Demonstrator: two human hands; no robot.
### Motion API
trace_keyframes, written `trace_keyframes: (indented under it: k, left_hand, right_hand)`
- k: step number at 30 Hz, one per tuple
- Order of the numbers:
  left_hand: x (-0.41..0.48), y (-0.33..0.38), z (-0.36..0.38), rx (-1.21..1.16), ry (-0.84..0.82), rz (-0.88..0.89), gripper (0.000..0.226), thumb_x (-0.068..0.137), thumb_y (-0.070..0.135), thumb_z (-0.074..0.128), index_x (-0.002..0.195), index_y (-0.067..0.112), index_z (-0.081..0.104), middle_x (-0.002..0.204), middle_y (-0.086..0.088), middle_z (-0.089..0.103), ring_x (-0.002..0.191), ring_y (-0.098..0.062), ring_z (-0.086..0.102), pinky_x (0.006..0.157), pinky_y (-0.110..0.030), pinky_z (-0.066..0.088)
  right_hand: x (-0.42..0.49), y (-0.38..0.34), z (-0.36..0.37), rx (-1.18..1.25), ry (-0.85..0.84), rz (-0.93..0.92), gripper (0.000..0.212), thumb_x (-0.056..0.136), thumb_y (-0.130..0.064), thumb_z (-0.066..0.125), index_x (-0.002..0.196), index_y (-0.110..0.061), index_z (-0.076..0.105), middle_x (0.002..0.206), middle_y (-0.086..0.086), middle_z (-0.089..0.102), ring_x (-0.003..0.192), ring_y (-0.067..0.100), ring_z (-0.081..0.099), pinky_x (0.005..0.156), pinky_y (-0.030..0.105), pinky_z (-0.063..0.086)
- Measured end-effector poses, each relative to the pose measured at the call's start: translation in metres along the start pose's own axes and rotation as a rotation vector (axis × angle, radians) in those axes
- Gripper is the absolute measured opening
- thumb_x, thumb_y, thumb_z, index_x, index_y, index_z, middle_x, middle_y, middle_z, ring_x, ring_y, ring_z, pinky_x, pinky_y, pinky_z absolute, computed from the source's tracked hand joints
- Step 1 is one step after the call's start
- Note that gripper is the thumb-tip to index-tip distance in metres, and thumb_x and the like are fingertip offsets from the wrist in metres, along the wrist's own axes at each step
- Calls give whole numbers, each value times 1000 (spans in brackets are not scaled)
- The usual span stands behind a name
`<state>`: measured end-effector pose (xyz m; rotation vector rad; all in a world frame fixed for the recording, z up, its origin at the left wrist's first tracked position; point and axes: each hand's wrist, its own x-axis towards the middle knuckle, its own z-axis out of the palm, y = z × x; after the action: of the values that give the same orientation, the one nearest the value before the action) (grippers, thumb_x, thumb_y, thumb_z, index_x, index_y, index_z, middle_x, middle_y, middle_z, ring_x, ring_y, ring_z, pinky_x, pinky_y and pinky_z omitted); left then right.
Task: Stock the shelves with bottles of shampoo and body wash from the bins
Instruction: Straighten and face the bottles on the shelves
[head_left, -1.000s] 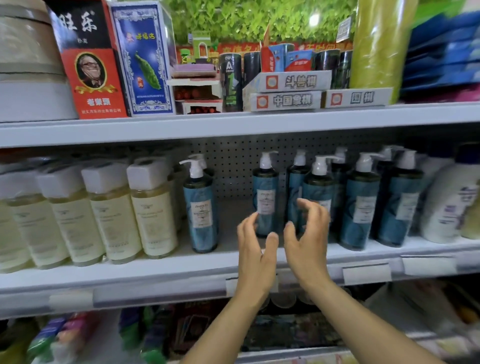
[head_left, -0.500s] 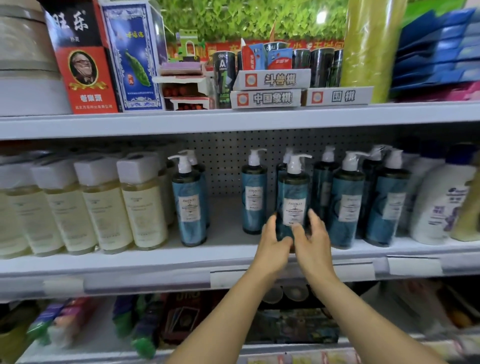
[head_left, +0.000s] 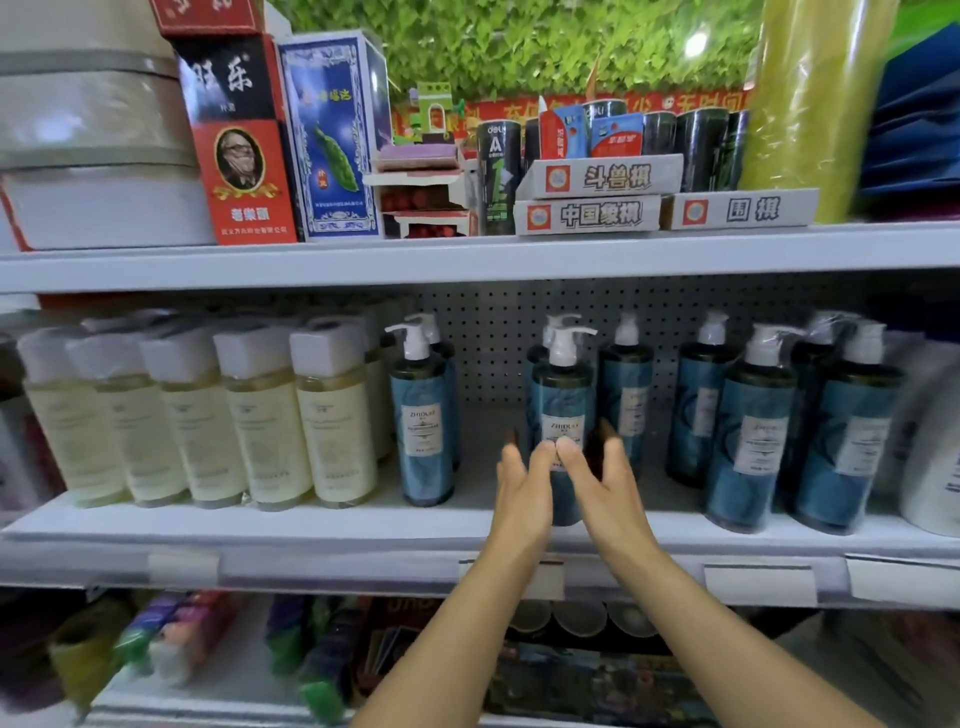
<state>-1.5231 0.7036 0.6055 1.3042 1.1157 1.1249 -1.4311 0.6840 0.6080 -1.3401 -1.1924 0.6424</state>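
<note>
left hand (head_left: 521, 486): cups pump bottle (head_left: 563, 395), thumb on its label
right hand (head_left: 605, 483): cups it too, thumb alongside
pump bottle: glossy blue cylinder, white pump, "ZHIDUO"

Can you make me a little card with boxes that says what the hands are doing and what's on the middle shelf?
Left hand: holds pump bottle, thumb on label
Right hand: holds same bottle, other side
Bottle: blue, upright, near shelf front
Left of it: pale bottles, white caps
Right of it: more blue bottles
</note>
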Motion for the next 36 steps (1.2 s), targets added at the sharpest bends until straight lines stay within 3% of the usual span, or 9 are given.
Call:
trace_keyframes:
  k: [4,7,10,13,16,19,25,32,36]
  left_hand:
    - [12,23,0,-90,-42,-48,59,98,65,32,131,21,56,140,-4,56,129,-18,51,111,-35,38]
    - [9,32,-1,-99,-50,-32,41,104,55,24,110,33,59,120,3,60,111,-11,55,98,-26,41]
    - [1,18,-12,-38,170,233,48,98,65,31,121,30,54,120,18,52,112,-2,50,96,-22,38]
    - [4,1,-40,95,499,550,53,89,65,42,130,32,43,126,20,43,123,-8,44,104,-29,37]
    - [11,-4,-72,111,631,525,66,90,45,63,144,24,31,140,11,32,132,-10,34,108,-30,34]
    - [20,-3,-94,122,503,348,86,88,34,73,152,25,17,149,13,24,137,-6,24,112,-29,27]
    - [48,-2,-120,94,275,256,81,80,27,82,146,23,37,131,3,61,113,-9,61,90,-25,54]
    - [51,8,-122,24,171,208,58,82,36,76,130,33,42,113,13,63,100,-6,61,86,-26,45]
    - [56,11,-124,-40,155,182,63,77,46,69,133,27,48,117,5,63,103,-15,61,88,-28,45]
  right_hand:
    - [16,-9,0,104,-108,117,62,91,-54,59,139,-18,43,125,-6,51,120,12,50,98,25,35]
    - [28,-2,-2,110,-188,137,43,85,-36,73,123,-26,55,116,-6,66,105,7,61,91,23,44]
    - [35,3,-4,56,-246,133,44,81,-16,76,120,-23,56,110,-4,66,99,5,60,74,16,43]
    - [40,8,-3,74,-232,149,49,78,-15,78,122,-21,56,111,-1,67,101,11,61,79,22,45]
    - [41,10,-1,98,-218,141,53,79,-12,77,123,-24,52,111,-4,65,101,11,61,86,28,44]
    - [41,9,1,106,-215,129,51,81,-10,77,120,-27,49,110,-6,64,99,10,60,88,30,44]
    - [46,10,11,99,-216,114,61,78,-13,79,125,-30,46,111,-9,65,100,8,62,83,26,46]
    - [54,6,33,41,-251,152,83,69,-30,86,138,-29,41,125,-5,64,110,15,61,105,42,46]
    - [53,-2,45,46,-245,166,82,74,-27,84,142,-27,39,122,-8,60,109,15,57,98,30,43]
